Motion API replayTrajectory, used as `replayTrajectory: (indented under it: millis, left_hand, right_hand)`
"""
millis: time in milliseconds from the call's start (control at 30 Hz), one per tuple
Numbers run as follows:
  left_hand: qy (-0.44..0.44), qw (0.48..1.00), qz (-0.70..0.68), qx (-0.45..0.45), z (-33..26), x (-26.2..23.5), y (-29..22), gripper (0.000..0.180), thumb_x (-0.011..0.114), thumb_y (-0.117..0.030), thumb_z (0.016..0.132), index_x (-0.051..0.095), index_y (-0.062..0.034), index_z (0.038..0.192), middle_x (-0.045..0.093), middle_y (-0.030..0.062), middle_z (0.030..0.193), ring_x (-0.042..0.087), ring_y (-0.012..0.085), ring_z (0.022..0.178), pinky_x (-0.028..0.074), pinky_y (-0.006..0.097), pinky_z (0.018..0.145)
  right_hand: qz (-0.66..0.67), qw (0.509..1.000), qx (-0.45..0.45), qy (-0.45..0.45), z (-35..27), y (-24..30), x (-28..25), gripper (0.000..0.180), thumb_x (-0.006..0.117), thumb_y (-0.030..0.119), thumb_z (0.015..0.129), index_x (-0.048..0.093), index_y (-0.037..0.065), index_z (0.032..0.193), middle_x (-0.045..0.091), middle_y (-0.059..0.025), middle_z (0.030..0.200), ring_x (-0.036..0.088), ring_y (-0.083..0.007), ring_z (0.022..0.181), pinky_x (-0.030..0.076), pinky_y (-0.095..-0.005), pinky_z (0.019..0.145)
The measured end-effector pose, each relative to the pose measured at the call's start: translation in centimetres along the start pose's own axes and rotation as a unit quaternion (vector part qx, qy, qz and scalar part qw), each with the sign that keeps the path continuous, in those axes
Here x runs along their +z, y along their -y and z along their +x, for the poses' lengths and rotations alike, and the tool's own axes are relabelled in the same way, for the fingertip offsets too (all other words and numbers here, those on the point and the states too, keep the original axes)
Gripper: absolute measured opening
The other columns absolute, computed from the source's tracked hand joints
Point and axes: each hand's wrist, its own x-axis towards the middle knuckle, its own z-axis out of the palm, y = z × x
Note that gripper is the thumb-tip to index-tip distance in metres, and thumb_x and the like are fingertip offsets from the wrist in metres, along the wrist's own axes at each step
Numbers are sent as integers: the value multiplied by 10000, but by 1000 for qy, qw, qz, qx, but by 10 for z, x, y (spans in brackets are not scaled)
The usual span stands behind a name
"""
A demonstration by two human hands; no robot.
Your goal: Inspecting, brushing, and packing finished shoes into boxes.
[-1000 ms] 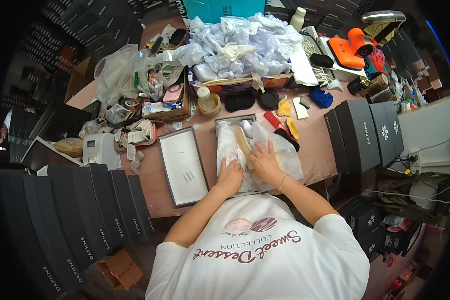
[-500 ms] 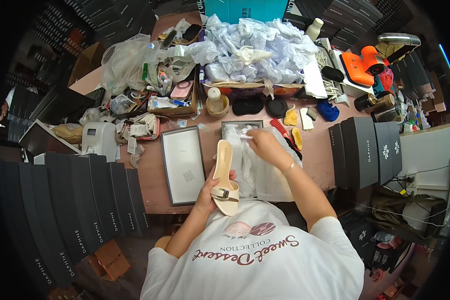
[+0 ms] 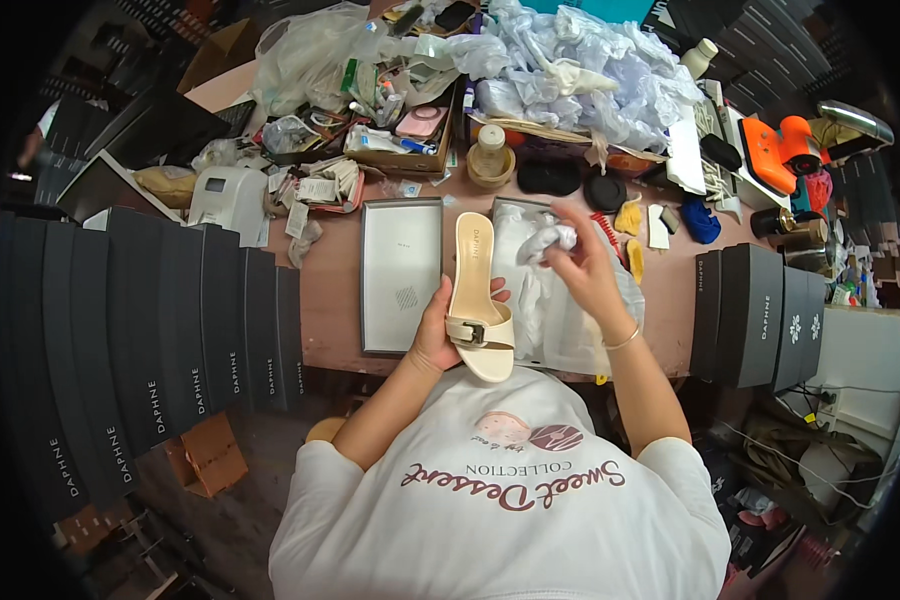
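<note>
A cream slide sandal [image 3: 473,268] with a buckled strap rests in my left hand [image 3: 433,332]. Its insole faces up, with the toe end toward my body; the fingers wrap round it from below. My right hand [image 3: 592,272] pinches a crumpled wad of white tissue paper [image 3: 544,242] between thumb and fingers. This wad is just above an open shoebox [image 3: 504,206] lined with white tissue [image 3: 528,312], partly hidden by the hand and sandal. Left of the sandal lies a shallow grey box lid [image 3: 402,262], its white inside up.
Dark shoeboxes stand in rows at the left [image 3: 160,320] and right [image 3: 750,315]. Behind are a heap of crumpled white paper [image 3: 580,75], a carton of small items [image 3: 400,155], a cup with a bottle [image 3: 490,160], a red brush [image 3: 607,228] and an orange device [image 3: 770,150].
My right hand has come up from the lined box with the tissue wad and moved nearer. My left hand still holds the sandal. The whole view has shifted.
</note>
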Motion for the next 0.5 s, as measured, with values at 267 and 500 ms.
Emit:
replayTrajectory:
  millis: [267,500]
  left_hand:
    - [8,992,125,9,-23,13,6,476,562,-52,850,436,-49,1309,577,111,1180,592,208,1058,500,350,916]
    - [-5,998,62,8,-31,30,8,456,550,-318,922,472,-51,1282,589,103,1175,595,217,1058,491,377,926]
  right_hand:
    - [-39,982,-22,182,-77,2,7,343,677,96,825,647,77,1167,554,-106,1144,544,-210,1020,461,-293,834]
    - [-193,962,-133,144,-76,40,12,275,652,62,823,632,45,1097,564,-111,1041,604,-242,862,498,-300,753]
